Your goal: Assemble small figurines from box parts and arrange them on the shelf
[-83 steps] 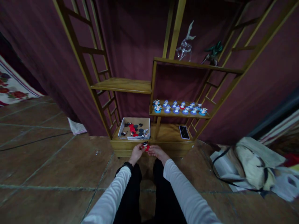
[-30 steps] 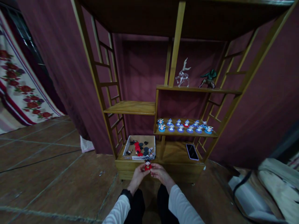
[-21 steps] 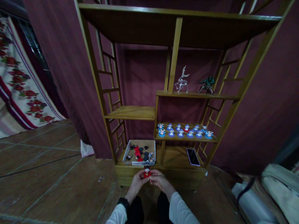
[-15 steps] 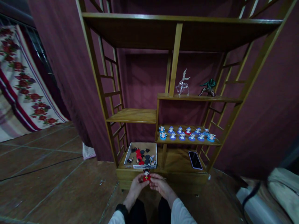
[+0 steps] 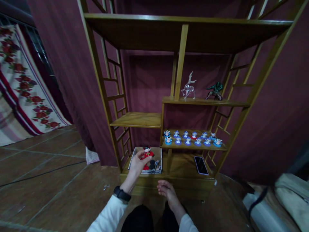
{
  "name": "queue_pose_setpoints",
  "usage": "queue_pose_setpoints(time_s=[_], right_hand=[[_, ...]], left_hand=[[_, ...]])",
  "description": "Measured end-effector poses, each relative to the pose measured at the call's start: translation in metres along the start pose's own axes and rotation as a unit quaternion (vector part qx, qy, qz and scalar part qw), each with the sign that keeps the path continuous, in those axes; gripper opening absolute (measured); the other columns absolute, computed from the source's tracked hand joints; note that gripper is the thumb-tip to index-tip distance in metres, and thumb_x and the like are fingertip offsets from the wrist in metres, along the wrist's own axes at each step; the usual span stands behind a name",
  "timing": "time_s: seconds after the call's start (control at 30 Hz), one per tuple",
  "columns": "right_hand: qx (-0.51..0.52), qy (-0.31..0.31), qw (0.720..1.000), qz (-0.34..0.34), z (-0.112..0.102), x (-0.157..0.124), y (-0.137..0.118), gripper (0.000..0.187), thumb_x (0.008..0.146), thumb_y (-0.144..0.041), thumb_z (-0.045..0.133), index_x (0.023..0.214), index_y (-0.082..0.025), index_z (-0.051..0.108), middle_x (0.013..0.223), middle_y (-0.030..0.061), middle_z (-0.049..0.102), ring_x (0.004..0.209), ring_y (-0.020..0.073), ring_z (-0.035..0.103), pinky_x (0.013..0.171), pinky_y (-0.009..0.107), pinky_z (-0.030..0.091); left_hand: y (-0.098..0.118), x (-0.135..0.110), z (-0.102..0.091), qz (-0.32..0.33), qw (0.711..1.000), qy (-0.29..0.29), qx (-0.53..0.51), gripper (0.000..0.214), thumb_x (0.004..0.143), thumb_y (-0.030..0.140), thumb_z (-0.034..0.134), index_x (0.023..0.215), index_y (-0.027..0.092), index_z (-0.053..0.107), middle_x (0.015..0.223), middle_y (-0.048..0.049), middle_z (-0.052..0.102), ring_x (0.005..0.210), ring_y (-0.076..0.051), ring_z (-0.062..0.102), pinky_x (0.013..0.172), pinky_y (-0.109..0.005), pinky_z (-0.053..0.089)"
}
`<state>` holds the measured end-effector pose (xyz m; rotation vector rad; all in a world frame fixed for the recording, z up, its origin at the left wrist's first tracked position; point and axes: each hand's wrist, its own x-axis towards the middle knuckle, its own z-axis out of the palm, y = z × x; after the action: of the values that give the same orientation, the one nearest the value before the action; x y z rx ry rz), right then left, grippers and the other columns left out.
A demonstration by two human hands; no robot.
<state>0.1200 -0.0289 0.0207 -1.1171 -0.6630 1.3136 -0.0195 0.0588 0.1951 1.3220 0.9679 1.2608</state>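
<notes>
My left hand, with a dark watch on its wrist, pinches a small red figurine with a black-haired head. The figurine is upright and, in this view, in front of the open cardboard box on the lower left shelf. Inside the box lie red pieces and dark round pieces, partly hidden behind my left hand. My right hand is empty, its fingers loosely extended in front of the cabinet's bottom edge.
Two rows of small figurines stand on the right middle shelf. Above them are a clear deer ornament and a green-caped figure. A phone lies on the lower right shelf. The left middle shelf is bare wood.
My left hand has carried the red figurine up and forward, away from my right hand. The right hand has let go of it and moved slightly down and right.
</notes>
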Motion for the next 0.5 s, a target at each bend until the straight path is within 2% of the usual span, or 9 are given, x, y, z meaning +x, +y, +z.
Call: queue_pose_setpoints(time_s=[0.13,0.23,0.33,0.5], right_hand=[[-0.062,0.023,0.995,-0.072,-0.007,-0.004,0.001,0.053,0.050,-0.062,0.066,0.079,-0.018,0.062,0.068,0.0055,0.063,0.057,0.0172,0.056,0.057,0.033,0.046],[-0.163,0.035,0.975,-0.147,-0.014,-0.014,0.004,0.048,0.063,-0.063,0.055,0.081,-0.019,0.062,0.072,0.0075,0.064,0.062,0.0200,0.058,0.060,0.034,0.047],[-0.305,0.037,0.926,-0.220,-0.023,-0.026,0.008,0.037,0.076,-0.054,0.046,0.087,-0.022,0.063,0.085,0.0079,0.066,0.079,0.0217,0.061,0.076,0.035,0.046],[-0.481,0.046,0.836,-0.262,-0.037,-0.035,0.013,0.034,0.087,-0.037,0.030,0.093,-0.026,0.062,0.088,0.0058,0.066,0.079,0.0180,0.063,0.072,0.026,0.046]], left_hand=[[0.043,0.013,0.009,0.086,0.996,0.000,-0.005,0.047,0.052,0.032,0.075,0.093,0.014,0.061,0.088,-0.0064,0.066,0.078,-0.016,0.060,0.074,-0.029,0.046],[0.072,0.029,0.014,0.132,0.991,0.005,-0.009,0.051,0.052,0.032,0.075,0.096,0.012,0.059,0.090,-0.0068,0.065,0.076,-0.014,0.059,0.074,-0.029,0.046],[0.096,0.048,0.020,0.161,0.987,0.005,0.002,0.049,0.050,0.032,0.076,0.092,0.012,0.059,0.087,-0.0066,0.066,0.074,-0.014,0.059,0.074,-0.030,0.045],[0.117,0.079,0.028,0.188,0.980,0.011,0.061,0.044,0.048,0.031,0.077,0.085,0.012,0.061,0.082,-0.0063,0.066,0.073,-0.015,0.059,0.074,-0.030,0.044]])
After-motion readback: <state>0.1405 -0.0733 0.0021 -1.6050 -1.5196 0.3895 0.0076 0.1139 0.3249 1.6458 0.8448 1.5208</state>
